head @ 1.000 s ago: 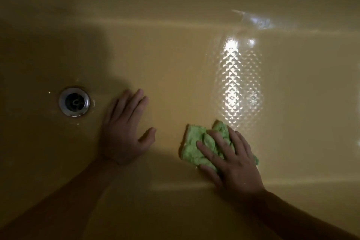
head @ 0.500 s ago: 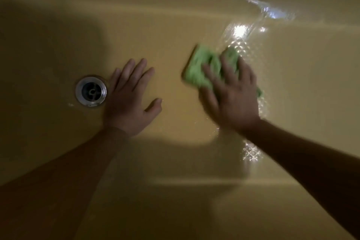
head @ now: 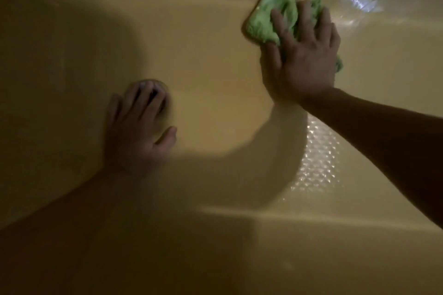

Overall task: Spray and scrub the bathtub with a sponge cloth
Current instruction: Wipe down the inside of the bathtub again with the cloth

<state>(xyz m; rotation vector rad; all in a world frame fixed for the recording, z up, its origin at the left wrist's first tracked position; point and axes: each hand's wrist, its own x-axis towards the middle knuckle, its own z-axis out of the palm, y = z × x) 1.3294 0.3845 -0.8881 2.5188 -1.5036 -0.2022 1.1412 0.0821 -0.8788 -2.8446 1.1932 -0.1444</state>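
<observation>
A crumpled green sponge cloth (head: 271, 14) lies against the far side of the yellow bathtub (head: 203, 55), near where the floor curves up into the wall. My right hand (head: 302, 55) presses flat on the cloth with straight, spread fingers and covers its lower right part. My left hand (head: 136, 132) rests flat on the tub floor, its fingertips lying over the round metal drain (head: 161, 86), which is mostly hidden. No spray bottle is in view.
A patch of textured anti-slip floor (head: 318, 163) glints at the right under my right forearm. A bright wet reflection (head: 354, 2) shows on the far wall. The tub's near inner edge (head: 311, 218) runs across the lower frame. Much of the left lies in shadow.
My right hand has pushed the cloth away from me, up the tub floor to the far side. The drain, earlier left of my left hand, is now under its fingertips.
</observation>
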